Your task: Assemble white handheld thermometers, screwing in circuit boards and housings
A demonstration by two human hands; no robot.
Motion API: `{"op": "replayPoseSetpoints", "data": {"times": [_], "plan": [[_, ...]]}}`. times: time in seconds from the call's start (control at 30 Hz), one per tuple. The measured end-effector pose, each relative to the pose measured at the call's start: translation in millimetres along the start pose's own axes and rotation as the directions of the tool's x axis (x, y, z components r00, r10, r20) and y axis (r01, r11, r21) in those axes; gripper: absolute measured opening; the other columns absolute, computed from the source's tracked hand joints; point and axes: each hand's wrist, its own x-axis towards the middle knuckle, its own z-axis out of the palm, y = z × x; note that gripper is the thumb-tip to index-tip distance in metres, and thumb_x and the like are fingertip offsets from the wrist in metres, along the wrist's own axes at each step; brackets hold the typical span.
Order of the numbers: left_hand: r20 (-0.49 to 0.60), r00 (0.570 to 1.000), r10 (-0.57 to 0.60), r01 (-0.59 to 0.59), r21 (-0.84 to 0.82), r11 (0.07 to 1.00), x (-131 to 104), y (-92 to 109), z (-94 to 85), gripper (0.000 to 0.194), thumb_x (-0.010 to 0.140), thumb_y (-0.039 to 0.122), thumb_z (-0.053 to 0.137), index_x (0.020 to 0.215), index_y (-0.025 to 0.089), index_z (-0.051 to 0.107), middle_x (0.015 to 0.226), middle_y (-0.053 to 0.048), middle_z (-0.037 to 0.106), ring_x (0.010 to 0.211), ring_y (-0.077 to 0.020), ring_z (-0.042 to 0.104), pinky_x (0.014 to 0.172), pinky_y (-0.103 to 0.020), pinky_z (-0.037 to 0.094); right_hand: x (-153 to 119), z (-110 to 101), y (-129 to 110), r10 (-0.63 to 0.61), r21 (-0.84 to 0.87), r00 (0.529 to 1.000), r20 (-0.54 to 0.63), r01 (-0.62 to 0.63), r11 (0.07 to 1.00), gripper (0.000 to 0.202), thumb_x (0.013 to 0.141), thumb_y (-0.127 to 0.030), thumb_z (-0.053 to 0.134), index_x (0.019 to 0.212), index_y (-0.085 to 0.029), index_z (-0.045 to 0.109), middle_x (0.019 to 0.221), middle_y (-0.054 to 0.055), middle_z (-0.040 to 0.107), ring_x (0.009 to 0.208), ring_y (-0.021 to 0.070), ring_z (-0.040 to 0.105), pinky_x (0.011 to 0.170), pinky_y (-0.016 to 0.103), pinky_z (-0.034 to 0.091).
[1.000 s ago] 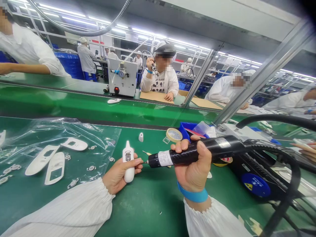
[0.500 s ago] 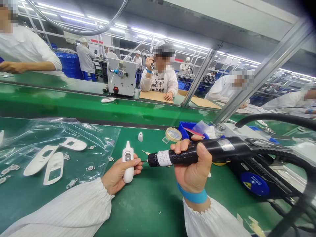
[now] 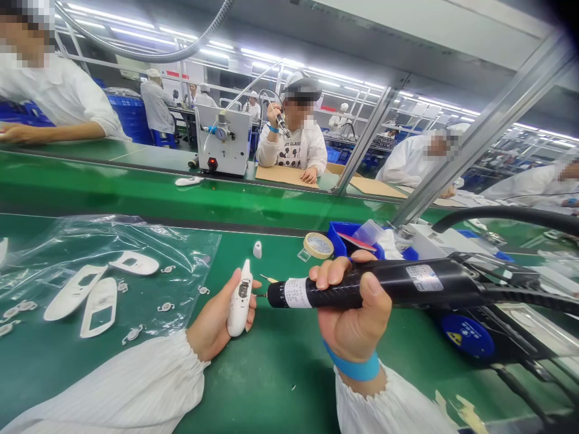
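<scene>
Bright overhead tube lights; glare streaks the plastic sheet; right edge stretched, top-right corner black.

Green bench — plastic sheet

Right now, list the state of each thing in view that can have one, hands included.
White device: held tip up, slightly tilted
Black screwdriver: held roughly level; running or stopped, cannot tell
Left hand: closed around the white device
Right hand: closed around the black screwdriver
Small cap: standing upright
Clear plastic sheet: spread out, wrinkled
White shells: lying down, cut-outs open
Blue bin: open, holding items
Red switch: appears lit
</scene>
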Motion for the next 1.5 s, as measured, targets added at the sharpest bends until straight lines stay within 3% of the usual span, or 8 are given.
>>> {"op": "replayPoseSetpoints", "data": {"times": [0.23, 0.8, 1.1, 1.33, 1.43, 1.5], "plan": [[-0.037, 0.999, -0.004, 0.005, 0.025, 1.0, 3, -5, -1.1, 0.048, 0.075, 0.058, 0.046, 0.094, 0.015, 0.057, 0.063, 0.001, 0.048, 0.049, -0.0092, 0.046, 0.044, -0.022, 0.038, -9, 3, 5, 0.011, 0.005, 0.994, 0.112, -0.012, 1.0, 0.017, 0.074, -0.03, 0.054, 0.088, -0.023, 0.048, 0.059, -0.007, 0.052, 0.052, 0.0092, 0.05, 0.058, 0.028, 0.042], [-0.025, 1.0, 0.009, -0.007, 0.068, 0.998, 2, -6, 0.6, 0.046, 0.076, 0.057, 0.046, 0.091, 0.015, 0.056, 0.053, 0.001, 0.046, 0.046, -0.0098, 0.044, 0.043, -0.021, 0.036, -14, 4, 14, -0.024, -0.034, 0.973, 0.231, 0.032, 0.999, 0.016, 0.075, -0.029, 0.056, 0.084, -0.025, 0.044, 0.062, -0.007, 0.053, 0.053, 0.0104, 0.051, 0.058, 0.031, 0.042], [-0.022, 1.0, -0.013, 0.014, 0.065, 0.998, 3, -6, 0.8, 0.047, 0.075, 0.058, 0.046, 0.088, 0.014, 0.056, 0.06, -0.001, 0.051, 0.045, -0.0082, 0.043, 0.042, -0.02, 0.034, -18, 5, 19, -0.034, -0.006, 0.95, 0.31, 0.037, 0.999, 0.019, 0.075, -0.027, 0.059, 0.086, -0.024, 0.044, 0.064, -0.007, 0.053, 0.055, 0.0097, 0.051, 0.06, 0.031, 0.043], [0.01, 1.0, 0.004, -0.005, 0.074, 0.997, 3, -3, 2.6, 0.046, 0.077, 0.057, 0.043, 0.089, 0.015, 0.056, 0.055, 0.001, 0.046, 0.044, -0.0084, 0.041, 0.042, -0.021, 0.033, -8, 4, 5, -0.023, -0.03, 0.966, 0.256, 0.032, 0.999, 0.016, 0.075, -0.027, 0.056, 0.086, -0.024, 0.045, 0.063, -0.007, 0.053, 0.054, 0.0105, 0.052, 0.058, 0.031, 0.044], [0.007, 1.0, 0.01, -0.011, 0.079, 0.997, 0, -1, 4.6, 0.042, 0.077, 0.054, 0.046, 0.092, 0.016, 0.054, 0.06, 0.002, 0.047, 0.045, -0.0079, 0.04, 0.043, -0.021, 0.033, 21, -7, -9, -0.156, -0.109, 0.974, 0.161, 0.175, 0.979, 0.013, 0.075, -0.026, 0.054, 0.086, -0.023, 0.046, 0.059, -0.007, 0.054, 0.052, 0.0104, 0.052, 0.059, 0.03, 0.044], [-0.006, 1.0, 0.011, -0.01, 0.105, 0.994, -2, 0, 5.7, 0.037, 0.075, 0.05, 0.052, 0.092, 0.017, 0.053, 0.061, 0.002, 0.046, 0.046, -0.0074, 0.038, 0.044, -0.021, 0.034, 48, -21, -13, -0.306, -0.222, 0.951, 0.051, 0.31, 0.925, 0.015, 0.075, -0.023, 0.055, 0.086, -0.023, 0.046, 0.057, -0.007, 0.055, 0.053, 0.0108, 0.053, 0.063, 0.031, 0.046]]}}
